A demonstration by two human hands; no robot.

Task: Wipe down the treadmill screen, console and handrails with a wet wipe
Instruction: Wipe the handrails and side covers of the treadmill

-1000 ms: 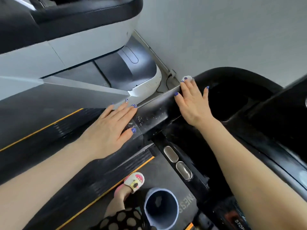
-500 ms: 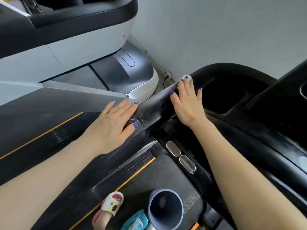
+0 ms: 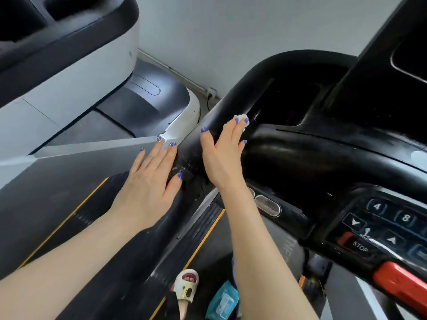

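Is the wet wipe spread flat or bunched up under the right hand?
Bunched: only a small crumpled white wad of wet wipe shows beyond the right hand.

White wet wipe — crumpled, pressed on the glossy black handrail

A single head-worn wide-angle view looks steeply down and forward, close over the black handrail running from centre toward upper right, with the console at lower right and the wall along the top.
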